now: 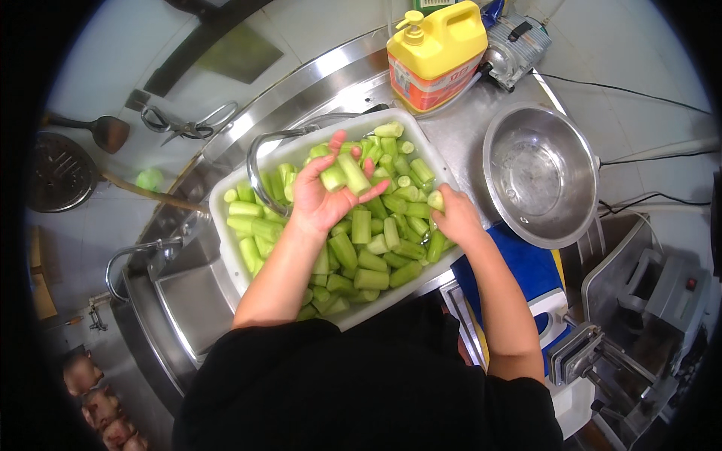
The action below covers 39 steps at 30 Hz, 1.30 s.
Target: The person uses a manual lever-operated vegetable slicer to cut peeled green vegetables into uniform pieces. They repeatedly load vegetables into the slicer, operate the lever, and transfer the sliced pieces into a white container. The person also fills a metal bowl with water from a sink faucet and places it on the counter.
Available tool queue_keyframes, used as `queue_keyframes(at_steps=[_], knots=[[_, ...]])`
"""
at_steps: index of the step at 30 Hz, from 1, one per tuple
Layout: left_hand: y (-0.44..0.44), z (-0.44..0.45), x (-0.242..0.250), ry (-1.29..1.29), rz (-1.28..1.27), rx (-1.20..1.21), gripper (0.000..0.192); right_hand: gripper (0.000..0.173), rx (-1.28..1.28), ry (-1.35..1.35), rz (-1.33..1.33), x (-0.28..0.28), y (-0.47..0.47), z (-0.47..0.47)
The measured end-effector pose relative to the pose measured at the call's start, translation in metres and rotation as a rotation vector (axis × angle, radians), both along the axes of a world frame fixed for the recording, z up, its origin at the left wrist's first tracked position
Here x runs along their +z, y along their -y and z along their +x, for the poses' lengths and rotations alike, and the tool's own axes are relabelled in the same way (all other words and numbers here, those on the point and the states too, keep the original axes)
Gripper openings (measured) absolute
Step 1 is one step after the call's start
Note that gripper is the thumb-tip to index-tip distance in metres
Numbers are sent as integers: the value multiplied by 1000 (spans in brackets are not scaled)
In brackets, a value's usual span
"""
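A white plastic tub [435, 147] before me holds many cut pieces of pale green vegetable stem [371, 278], possibly celtuce, with water visible between some of them. My left hand [316, 204] is palm up above the heap, its fingers curled loosely around two stem pieces [354, 175]. At the tub's right side, my right hand [459, 219] grips another stem piece [435, 200] between thumb and fingers. Much of that piece is hidden by the hand. A curved metal faucet [252, 163] arches over the tub's left part, close to my left hand.
Right of the tub stands a stainless steel bowl [533, 177]. Behind are a yellow pump jug [434, 62] and a small motor unit [516, 48]. A sink basin [194, 299] lies left, with another faucet [113, 268]. A lever-type cutter [581, 355] is at lower right.
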<state>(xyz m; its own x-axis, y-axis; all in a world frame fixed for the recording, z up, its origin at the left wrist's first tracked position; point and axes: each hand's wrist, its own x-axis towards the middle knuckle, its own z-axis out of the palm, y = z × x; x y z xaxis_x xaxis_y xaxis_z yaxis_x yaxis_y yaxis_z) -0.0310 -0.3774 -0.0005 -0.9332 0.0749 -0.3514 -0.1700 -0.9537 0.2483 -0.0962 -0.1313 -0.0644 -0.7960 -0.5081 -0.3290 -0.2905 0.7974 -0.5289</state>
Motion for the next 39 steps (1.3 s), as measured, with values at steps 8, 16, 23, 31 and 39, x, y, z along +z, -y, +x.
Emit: queue_keyframes(at_steps=[8,16,23,31,39], knots=[[-2,-3,-17,10,-84,-112,28,42,215,-106,82,-36,30,6],[-31,11,-13,65,-222,-174,49,45,-379,807,-926,46,-14,10],[-109,13,3,-183,-78,-190,71,43,-355,268,-708,90,-1,30],[-159,20,12,-430,-153,-415,73,74,-404,-447,-211,117,-37,71],[-227,40,15,-474,293,-627,67,45,-525,-966,-544,192,-188,200]])
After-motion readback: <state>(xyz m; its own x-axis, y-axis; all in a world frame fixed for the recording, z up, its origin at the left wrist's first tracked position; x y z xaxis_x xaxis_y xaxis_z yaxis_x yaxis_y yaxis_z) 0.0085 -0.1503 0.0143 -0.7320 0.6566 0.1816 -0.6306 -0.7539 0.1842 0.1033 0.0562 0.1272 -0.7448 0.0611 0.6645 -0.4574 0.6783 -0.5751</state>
